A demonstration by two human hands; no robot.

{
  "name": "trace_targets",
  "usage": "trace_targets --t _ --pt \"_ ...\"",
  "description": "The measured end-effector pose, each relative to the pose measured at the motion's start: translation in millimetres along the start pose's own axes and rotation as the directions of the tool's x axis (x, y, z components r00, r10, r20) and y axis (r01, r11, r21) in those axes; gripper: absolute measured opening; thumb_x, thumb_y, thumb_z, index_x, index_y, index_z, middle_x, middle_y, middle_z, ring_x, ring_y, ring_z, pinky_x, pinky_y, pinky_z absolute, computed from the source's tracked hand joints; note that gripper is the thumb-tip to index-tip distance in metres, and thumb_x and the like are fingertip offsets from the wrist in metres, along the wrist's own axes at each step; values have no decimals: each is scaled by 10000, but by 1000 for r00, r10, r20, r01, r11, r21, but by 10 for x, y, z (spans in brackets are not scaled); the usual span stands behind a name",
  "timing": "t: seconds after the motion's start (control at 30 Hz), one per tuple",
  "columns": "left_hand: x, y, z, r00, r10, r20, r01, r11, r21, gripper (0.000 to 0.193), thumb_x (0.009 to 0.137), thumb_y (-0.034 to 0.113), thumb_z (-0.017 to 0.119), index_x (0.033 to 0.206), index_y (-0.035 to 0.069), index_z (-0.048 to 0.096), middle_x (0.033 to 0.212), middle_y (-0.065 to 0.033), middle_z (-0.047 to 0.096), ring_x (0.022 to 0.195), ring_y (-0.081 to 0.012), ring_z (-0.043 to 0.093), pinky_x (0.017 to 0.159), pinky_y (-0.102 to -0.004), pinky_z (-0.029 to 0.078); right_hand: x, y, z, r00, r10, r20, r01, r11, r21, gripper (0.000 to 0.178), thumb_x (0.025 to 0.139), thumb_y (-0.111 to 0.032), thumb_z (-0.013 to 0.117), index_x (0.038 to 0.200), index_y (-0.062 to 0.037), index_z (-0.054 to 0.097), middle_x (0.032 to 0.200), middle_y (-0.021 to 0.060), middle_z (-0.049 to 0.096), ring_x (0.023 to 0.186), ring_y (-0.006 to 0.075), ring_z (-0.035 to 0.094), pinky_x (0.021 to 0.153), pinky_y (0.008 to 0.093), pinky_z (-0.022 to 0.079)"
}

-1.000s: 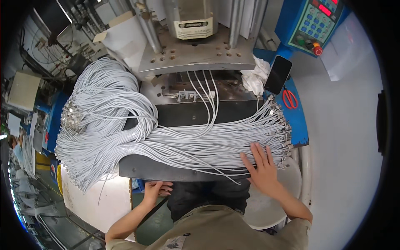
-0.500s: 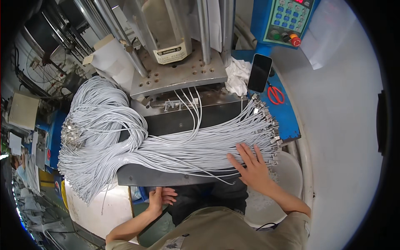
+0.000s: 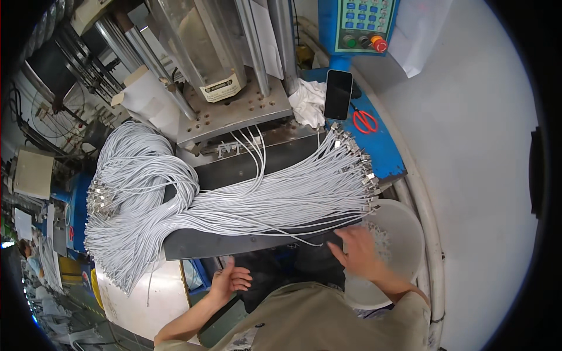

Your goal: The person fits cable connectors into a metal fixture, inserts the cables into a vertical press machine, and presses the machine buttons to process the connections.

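A thick bundle of thin pale-grey cables [image 3: 275, 202] lies across the dark bench plate [image 3: 211, 245], with small metal connectors [image 3: 366, 175] fanned out at its right end. At the left the cables loop over in a heap [image 3: 137, 152]. Several of them run up under the metal press [image 3: 234, 117]. My right hand [image 3: 358, 253] hovers just in front of the bundle's right end, above the white bin's edge, thumb apart from the loosely bent fingers and nothing seen in it. Below the plate's front edge, my left hand [image 3: 232, 278] is held with thumb up, fingers loosely bent and empty.
On the blue table [image 3: 380, 149] at the right are a black phone [image 3: 338, 95], red-handled scissors [image 3: 365, 121] and a crumpled white cloth [image 3: 308, 102]. A control panel [image 3: 360, 26] stands behind. The white bin [image 3: 404, 240] holds small pale scraps. A pale board [image 3: 140, 292] lies front left.
My right hand has come off the cables and moved back toward me, its fingers more bent. My left hand stays in nearly the same place. The whole view has turned slightly.
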State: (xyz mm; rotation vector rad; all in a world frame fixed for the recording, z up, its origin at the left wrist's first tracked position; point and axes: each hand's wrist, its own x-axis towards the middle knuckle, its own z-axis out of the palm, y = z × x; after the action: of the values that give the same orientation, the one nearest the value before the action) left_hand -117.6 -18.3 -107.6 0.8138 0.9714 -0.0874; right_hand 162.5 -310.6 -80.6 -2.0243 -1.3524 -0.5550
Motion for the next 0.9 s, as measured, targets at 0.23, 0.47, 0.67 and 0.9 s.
trace_targets --t 0.23,0.47,0.67,0.9 --pt "16 150 443 960 -140 243 86 971 222 459 1057 403 590 1049 -38 721 903 -130 746 766 -205 733 680 -300 583 -333 -106 391 857 279 433 -375 914 153 133 953 -185 686 1034 -80 683 628 31 609 551 234 636 489 392 482" --pt "-88 140 379 937 -73 342 -41 949 313 357 1055 332 618 1103 -6 725 953 -96 744 835 -142 711 737 -276 582 596 -13 -776 909 102 403 -11 975 -221 327 909 -99 695 1228 -46 645 779 96 676 645 260 675 558 383 513" --pt "-97 102 565 881 12 473 -244 869 431 264 1053 248 633 1141 16 724 978 -68 744 870 -118 696 758 -266 576 1473 174 -681 919 141 367 -135 990 -41 543 905 -74 691 1419 -22 523 1104 152 696 778 232 700 605 343 520" --pt "-369 886 1319 583 196 789 -767 453 454 231 1021 149 657 1192 -1 699 1078 -105 732 992 -205 711 860 -303 575 2304 220 468 619 346 705 -782 184 596 538 948 -146 686 1437 -20 499 1260 109 682 801 167 696 593 277 514"
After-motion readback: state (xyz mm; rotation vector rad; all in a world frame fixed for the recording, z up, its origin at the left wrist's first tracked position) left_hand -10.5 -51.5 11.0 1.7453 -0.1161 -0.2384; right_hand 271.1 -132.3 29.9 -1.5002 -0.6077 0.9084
